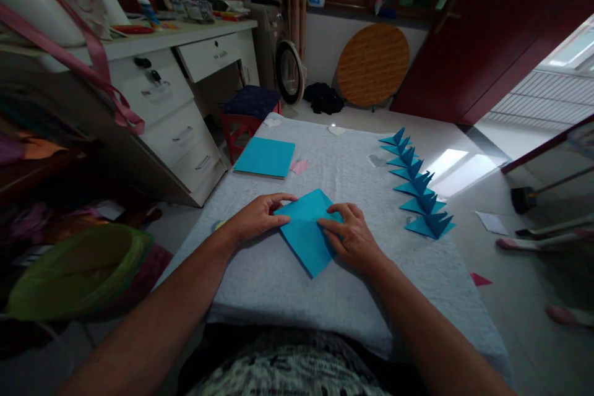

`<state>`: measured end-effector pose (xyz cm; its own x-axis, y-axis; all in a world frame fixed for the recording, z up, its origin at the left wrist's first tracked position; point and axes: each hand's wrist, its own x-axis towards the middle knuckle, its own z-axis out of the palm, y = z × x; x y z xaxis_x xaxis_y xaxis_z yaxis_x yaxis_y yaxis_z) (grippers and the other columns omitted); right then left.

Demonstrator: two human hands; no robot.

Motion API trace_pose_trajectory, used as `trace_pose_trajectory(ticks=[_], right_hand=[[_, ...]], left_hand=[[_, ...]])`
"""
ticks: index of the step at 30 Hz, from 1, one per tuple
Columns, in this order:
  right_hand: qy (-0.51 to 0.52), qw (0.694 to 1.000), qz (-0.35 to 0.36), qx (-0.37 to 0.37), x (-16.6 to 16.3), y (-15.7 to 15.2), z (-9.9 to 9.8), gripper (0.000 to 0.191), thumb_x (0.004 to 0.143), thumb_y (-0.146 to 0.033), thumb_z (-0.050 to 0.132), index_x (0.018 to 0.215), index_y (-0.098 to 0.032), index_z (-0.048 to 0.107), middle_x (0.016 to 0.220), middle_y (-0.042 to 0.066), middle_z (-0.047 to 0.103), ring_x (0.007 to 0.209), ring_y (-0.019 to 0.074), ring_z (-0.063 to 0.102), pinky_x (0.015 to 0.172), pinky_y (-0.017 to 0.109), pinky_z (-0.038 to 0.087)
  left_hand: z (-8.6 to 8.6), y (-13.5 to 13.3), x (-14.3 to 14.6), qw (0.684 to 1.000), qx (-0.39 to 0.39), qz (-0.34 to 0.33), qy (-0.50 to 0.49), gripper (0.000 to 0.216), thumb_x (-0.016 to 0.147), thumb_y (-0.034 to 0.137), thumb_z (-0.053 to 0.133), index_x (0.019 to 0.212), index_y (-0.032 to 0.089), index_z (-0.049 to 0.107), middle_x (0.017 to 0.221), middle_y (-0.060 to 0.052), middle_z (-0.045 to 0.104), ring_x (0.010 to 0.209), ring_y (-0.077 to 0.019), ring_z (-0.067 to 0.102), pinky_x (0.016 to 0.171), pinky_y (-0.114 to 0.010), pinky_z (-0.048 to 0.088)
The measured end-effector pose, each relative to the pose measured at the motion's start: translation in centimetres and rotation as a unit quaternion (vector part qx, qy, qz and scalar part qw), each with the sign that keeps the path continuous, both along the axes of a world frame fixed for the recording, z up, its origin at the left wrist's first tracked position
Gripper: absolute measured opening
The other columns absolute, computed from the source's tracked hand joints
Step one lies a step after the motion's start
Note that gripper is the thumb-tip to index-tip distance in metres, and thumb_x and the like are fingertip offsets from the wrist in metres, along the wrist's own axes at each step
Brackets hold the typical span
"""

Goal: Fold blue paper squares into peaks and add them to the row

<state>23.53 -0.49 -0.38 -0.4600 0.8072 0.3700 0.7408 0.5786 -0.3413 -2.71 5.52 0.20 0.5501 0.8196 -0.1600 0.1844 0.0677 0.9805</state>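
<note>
A blue square of origami paper [306,241] lies turned like a diamond on the cloth-covered table, one corner pointing towards me. At its left corner, my left hand [257,216] grips the edge between thumb and fingers. My right hand [350,232] is closed at the right corner, its fingertips pressed onto the paper and covering part of that edge. Beyond my left hand sits a stack of blue paper sheets [265,157]. Along the table's right side stands a row of several folded blue paper pieces [420,189], each with raised points.
The table wears a pale cloth [260,291]. Left of it are a green-lined bin [78,272] and a white desk [167,117]. A stool [250,102] stands behind its far left corner. A round wooden board [374,65] leans against the far wall.
</note>
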Motion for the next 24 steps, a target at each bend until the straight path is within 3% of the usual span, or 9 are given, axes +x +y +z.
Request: trace_pose_trajectory(ticks=[4,8,14,24], right_hand=[[-0.021,1.0,0.016,-0.012,-0.3,-0.1,0.2,0.028,0.095,-0.027,0.054,0.115,-0.024,0.073,0.119,0.013,0.057,0.11,0.0295,0.049,0.098,0.051,0.042],[-0.02,0.999,0.021,-0.025,-0.4,-0.1,0.1,0.028,0.096,-0.028,0.053,0.116,-0.025,0.073,0.117,0.013,0.059,0.108,0.0288,0.05,0.096,0.05,0.045],[-0.022,0.999,0.029,-0.037,-0.4,-0.1,-0.1,0.029,0.096,-0.028,0.052,0.116,-0.023,0.073,0.117,0.014,0.06,0.106,0.0285,0.052,0.095,0.049,0.047],[-0.038,0.998,0.034,-0.046,-0.5,-0.1,0.0,0.029,0.097,-0.027,0.051,0.117,-0.023,0.071,0.119,0.014,0.06,0.107,0.0277,0.055,0.096,0.049,0.045]], left_hand=[[-0.2,-0.4,0.2,0.999,0.005,0.016,-0.027,0.053,0.081,0.033,0.069,0.132,0.02,0.06,0.121,-0.008,0.066,0.085,-0.0158,0.062,0.074,-0.028,0.049],[-0.1,-0.6,0.3,0.999,0.033,0.034,-0.012,0.037,0.085,0.035,0.065,0.116,0.016,0.07,0.108,-0.009,0.069,0.08,-0.0154,0.061,0.071,-0.027,0.048],[0.5,-1.0,0.4,1.0,-0.003,-0.005,-0.013,0.062,0.072,0.03,0.078,0.129,0.015,0.059,0.093,-0.004,0.068,0.08,-0.016,0.062,0.073,-0.029,0.051],[1.0,-2.2,2.0,0.993,0.115,0.024,0.0,0.056,0.079,0.027,0.069,0.133,0.018,0.054,0.108,-0.007,0.066,0.088,-0.0171,0.062,0.078,-0.028,0.051]])
